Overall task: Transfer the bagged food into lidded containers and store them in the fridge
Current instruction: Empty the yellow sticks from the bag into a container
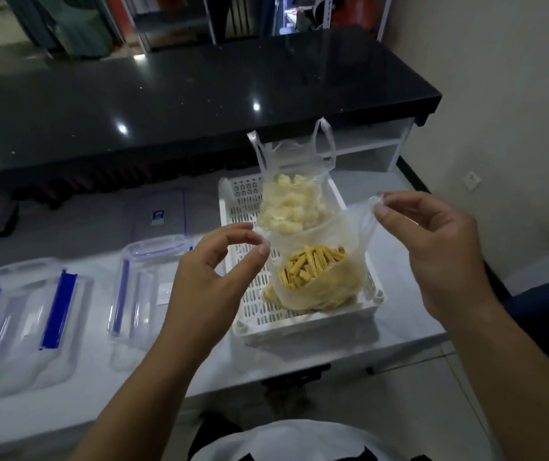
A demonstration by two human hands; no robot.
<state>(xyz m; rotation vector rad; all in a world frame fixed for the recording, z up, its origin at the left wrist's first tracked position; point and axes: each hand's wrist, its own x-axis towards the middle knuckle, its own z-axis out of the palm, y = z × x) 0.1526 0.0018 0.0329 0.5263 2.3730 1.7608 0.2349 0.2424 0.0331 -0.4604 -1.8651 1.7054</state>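
Two clear plastic bags stand in a white slotted basket (250,314) on the pale table. The near bag (316,281) holds yellow-orange sticks, and both hands hold its mouth spread wide. My left hand (210,277) pinches the bag's left rim between thumb and forefinger. My right hand (433,241) pinches the right rim, raised a little higher. The far bag (294,207) holds pale chunks, with its handles standing up untouched. A clear lidless container (143,291) with blue clips lies left of the basket. Another (30,314) lies further left.
A clear lid (163,214) with a blue seal lies behind the containers. A raised black glossy counter (166,104) runs along the back of the table. The table's right edge is just past the basket, with a wall beyond it. Shelving stands in the background.
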